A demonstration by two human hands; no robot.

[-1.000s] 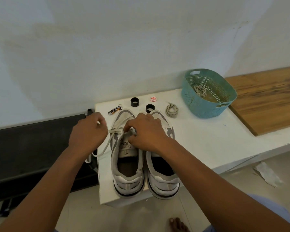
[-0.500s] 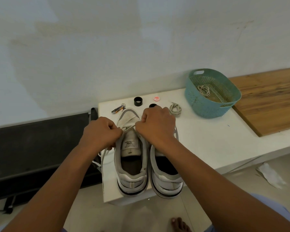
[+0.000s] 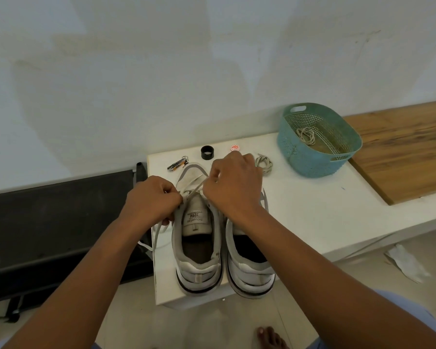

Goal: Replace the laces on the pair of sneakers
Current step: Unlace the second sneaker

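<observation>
Two white-and-grey sneakers stand side by side on the white table (image 3: 312,210), heels toward me: the left sneaker (image 3: 198,250) and the right sneaker (image 3: 249,265). My left hand (image 3: 152,200) and my right hand (image 3: 233,182) are above the left sneaker's front, each pinching a part of its grey lace (image 3: 194,191), which is stretched between them. A loose tail of that lace hangs off the table's left edge. A coiled spare lace (image 3: 263,163) lies behind my right hand. Another coiled lace (image 3: 306,136) lies in the teal basket (image 3: 310,157).
Behind the sneakers sit a nail clipper (image 3: 178,164), a black ring (image 3: 207,152) and a small red-and-white disc (image 3: 235,147). A wooden board (image 3: 408,147) lies right of the basket. A black bench (image 3: 56,217) stands to the left. My bare foot (image 3: 271,337) is on the tiled floor.
Both hands have moved closer together over the left sneaker, the right hand rising and pulling the lace up and back. The tongue with its label has come into view.
</observation>
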